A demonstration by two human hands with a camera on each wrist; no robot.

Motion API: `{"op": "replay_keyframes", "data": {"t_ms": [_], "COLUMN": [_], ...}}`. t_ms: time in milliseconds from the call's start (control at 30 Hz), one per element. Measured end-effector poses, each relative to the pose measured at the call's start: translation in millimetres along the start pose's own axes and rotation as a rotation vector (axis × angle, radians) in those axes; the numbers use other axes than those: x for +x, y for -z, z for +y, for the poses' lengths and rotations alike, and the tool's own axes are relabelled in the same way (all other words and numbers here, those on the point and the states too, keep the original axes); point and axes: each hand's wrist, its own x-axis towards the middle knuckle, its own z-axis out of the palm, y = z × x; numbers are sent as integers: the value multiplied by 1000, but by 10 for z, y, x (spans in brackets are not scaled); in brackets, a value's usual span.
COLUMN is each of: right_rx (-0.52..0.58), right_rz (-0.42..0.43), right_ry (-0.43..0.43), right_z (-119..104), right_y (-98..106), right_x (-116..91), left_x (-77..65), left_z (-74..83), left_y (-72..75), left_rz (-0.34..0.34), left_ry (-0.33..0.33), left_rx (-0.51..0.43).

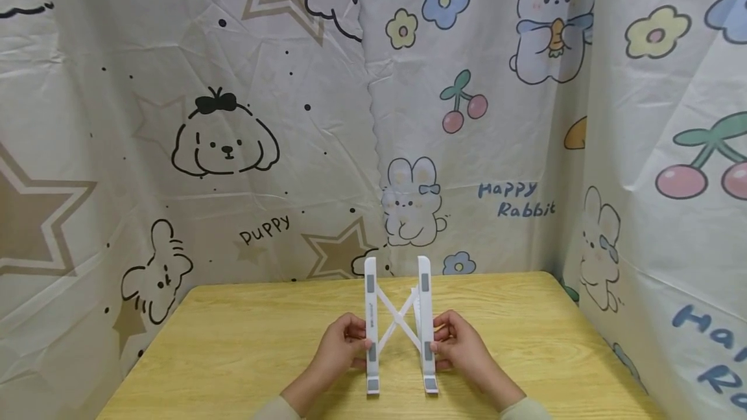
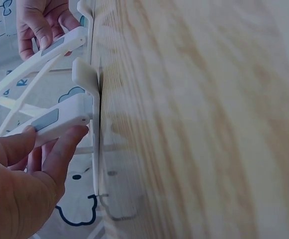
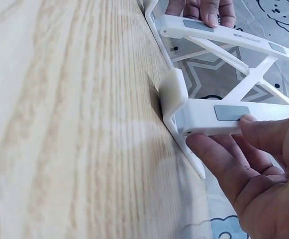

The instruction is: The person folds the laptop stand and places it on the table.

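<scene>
A white folding laptop stand (image 1: 399,318) with grey pads and crossed struts stands on the wooden table in the head view. The left hand (image 1: 342,344) pinches its left arm, thumb on top near a grey pad and fingers beneath. On the other side, the right hand (image 1: 460,346) grips the right arm in the same way. Seen from the left wrist, the stand (image 2: 59,117) has its upturned front lips close to the viewer, and the left hand (image 2: 27,184) holds the nearer arm. In the right wrist view the right thumb of the hand (image 3: 256,169) lies by a grey pad.
The wooden table (image 1: 251,336) extends to both sides of the stand. Behind and beside it hangs a cream curtain (image 1: 327,148) printed with puppies, rabbits, stars and flowers. The table's back edge runs close to that cloth.
</scene>
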Motion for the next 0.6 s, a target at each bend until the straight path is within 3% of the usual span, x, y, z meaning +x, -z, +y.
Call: {"op": "replay_keyframes", "data": {"t_ms": [600], "right_rx": [-13], "right_rz": [19], "right_ry": [16], "right_z": [38], "right_y": [-48], "right_x": [-3], "left_x": [17], "left_z": [-19], "left_y": [-124], "left_rz": [38], "left_ry": [-25], "left_rx": [15]}}
